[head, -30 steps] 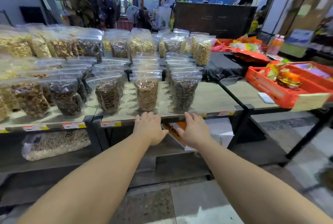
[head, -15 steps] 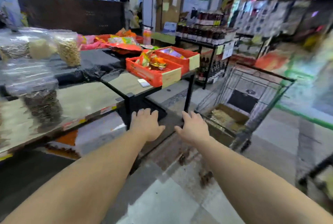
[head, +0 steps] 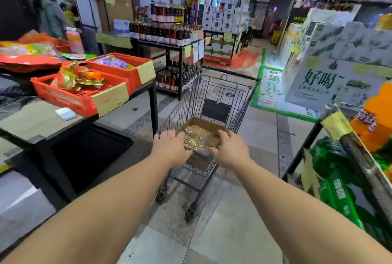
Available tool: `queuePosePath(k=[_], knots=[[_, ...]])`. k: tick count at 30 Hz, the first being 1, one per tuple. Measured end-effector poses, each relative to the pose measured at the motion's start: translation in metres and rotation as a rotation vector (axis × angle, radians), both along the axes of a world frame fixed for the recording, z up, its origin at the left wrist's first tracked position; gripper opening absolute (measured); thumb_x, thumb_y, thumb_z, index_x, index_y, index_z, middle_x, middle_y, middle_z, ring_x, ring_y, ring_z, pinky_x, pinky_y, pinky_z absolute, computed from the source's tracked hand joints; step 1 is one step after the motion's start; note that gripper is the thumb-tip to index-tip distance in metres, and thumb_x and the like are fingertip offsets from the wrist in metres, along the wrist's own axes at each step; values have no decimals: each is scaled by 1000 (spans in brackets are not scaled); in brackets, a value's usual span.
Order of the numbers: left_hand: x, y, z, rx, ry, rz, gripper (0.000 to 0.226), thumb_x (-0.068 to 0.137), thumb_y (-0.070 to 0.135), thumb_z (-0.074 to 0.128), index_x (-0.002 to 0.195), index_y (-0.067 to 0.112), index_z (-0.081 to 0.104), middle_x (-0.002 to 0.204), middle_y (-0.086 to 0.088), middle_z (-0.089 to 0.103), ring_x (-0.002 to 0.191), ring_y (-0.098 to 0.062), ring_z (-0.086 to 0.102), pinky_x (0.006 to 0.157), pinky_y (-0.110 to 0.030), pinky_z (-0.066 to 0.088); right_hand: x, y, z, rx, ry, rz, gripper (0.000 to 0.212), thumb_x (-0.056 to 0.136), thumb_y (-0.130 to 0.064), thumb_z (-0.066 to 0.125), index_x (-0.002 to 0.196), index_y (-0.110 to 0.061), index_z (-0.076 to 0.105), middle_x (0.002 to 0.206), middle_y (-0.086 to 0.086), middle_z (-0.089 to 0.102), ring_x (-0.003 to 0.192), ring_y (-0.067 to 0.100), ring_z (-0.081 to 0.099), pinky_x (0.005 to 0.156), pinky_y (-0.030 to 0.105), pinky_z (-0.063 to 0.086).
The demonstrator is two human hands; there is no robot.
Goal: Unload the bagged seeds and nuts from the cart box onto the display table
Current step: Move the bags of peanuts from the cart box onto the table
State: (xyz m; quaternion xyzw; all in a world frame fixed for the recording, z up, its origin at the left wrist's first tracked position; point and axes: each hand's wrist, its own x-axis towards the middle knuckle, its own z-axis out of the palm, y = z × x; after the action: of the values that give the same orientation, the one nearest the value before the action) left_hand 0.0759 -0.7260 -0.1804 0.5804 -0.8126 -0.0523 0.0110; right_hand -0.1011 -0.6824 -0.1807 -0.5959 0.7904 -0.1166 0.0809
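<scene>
You are reaching both arms out toward the cart (head: 214, 102). Your left hand (head: 170, 148) and right hand (head: 230, 151) are hovering over the near end of the cart, fingers loosely spread and holding nothing. The box (head: 201, 134) is sitting inside the cart, and the bags of seeds (head: 196, 137) are lying in the box, right between your two hands and just past your fingertips. Both hands look about as near. The bags seem to be running long-ways away from you. Your hands are hiding the near corners of the box, so how many bags are left is hard to tell. The table (head: 31, 119) is waiting left of the cart.
</scene>
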Motion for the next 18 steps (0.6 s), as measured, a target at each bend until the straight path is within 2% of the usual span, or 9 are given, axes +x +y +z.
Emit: queuePosePath(k=[6, 15, 18], knots=[[-19, -63, -20, 38, -20, -5, 67, 95, 61, 42, 148, 21, 32, 151, -11, 37, 142, -32, 29, 117, -50, 20, -20, -49, -23, 28, -39, -46, 72, 90, -53, 55, 150, -28, 26, 155, 7, 31, 142, 29, 28, 115, 49, 29], [-23, -205, -29, 59, -8, -38, 61, 93, 60, 47, 139, 21, 40, 145, -11, 42, 138, -32, 34, 116, -50, 23, -17, -189, -34, 33, -42, -82, 71, 90, -50, 56, 150, -28, 25, 155, 4, 33, 141, 28, 32, 113, 48, 33], [-21, -251, -30, 55, -26, -60, 65, 94, 59, 46, 146, 22, 36, 151, -10, 38, 141, -31, 32, 116, -48, 22, -19, -229, -44, 58, -62, -98, 72, 91, -49, 56, 151, -27, 24, 157, 6, 30, 143, 29, 28, 115, 47, 30]])
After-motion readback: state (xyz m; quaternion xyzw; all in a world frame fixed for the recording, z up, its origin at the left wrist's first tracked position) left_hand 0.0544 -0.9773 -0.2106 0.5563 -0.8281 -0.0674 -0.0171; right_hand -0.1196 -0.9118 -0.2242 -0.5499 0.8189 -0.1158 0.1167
